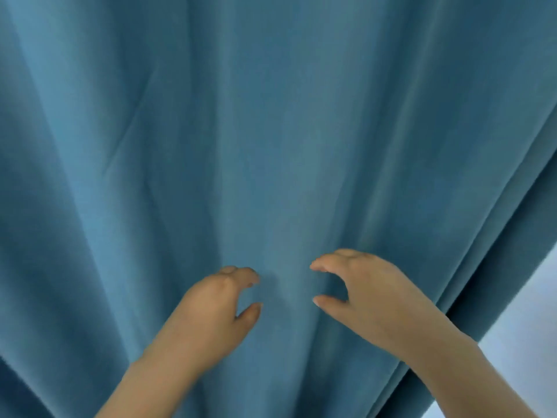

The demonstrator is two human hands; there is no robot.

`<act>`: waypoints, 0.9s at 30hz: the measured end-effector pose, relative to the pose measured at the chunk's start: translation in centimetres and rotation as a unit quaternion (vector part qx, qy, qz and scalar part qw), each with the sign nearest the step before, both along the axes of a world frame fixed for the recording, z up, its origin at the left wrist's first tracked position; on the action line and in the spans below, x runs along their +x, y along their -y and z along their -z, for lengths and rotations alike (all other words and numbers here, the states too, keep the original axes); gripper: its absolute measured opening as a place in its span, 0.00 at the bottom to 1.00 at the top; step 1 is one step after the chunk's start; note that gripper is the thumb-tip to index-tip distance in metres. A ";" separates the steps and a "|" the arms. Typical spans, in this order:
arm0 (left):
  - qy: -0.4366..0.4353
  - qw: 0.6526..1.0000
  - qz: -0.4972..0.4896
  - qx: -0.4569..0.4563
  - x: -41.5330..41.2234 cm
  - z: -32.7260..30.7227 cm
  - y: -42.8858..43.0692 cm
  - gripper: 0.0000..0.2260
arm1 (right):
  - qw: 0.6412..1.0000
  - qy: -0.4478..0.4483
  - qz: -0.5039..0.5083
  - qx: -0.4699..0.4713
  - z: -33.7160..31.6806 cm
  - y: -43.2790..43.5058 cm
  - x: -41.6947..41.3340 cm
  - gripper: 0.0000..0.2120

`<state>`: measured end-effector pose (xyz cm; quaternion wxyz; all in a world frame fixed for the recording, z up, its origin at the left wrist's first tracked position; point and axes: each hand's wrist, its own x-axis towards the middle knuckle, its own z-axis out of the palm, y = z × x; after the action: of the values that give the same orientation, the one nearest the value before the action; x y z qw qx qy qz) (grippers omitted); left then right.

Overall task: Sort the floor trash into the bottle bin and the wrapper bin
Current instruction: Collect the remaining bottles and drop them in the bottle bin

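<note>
- While facing a blue curtain (pixel 271 116) across the view, hovering left hand (pixel 217 306) and right hand (pixel 367 291) side by side, near.
- Curling both loosely, thumbs apart, gripping nothing.

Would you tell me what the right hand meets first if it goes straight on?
Probably the blue curtain, hanging directly ahead of the right hand; nothing else shows between them, though depth is unclear.

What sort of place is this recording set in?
Likely indoors, close to a window, though little shows. A blue curtain in hanging folds fills nearly the whole view, and a pale bright strip shows past its lower right edge.
</note>
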<state>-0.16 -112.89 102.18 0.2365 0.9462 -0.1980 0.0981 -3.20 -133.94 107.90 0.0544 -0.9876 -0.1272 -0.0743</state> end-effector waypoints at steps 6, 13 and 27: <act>-0.001 0.994 -0.105 0.002 -1.7 -0.4 -11.3 0.17 | 0.995 -0.004 -0.104 0.004 -0.1 -11.3 2.6 0.21; -0.016 0.975 -0.220 0.000 -5.0 0.9 -24.5 0.16 | 0.978 -0.015 -0.207 0.004 1.1 -25.2 4.1 0.20; -0.057 0.914 -0.401 -0.009 -11.9 4.9 -40.1 0.13 | 0.923 -0.090 -0.375 -0.018 4.8 -44.7 5.0 0.19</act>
<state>-12.08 -72.74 97.25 0.1965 0.9478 0.2130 0.1328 1.80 -89.20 103.09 0.0719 -0.8711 -0.4839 0.0428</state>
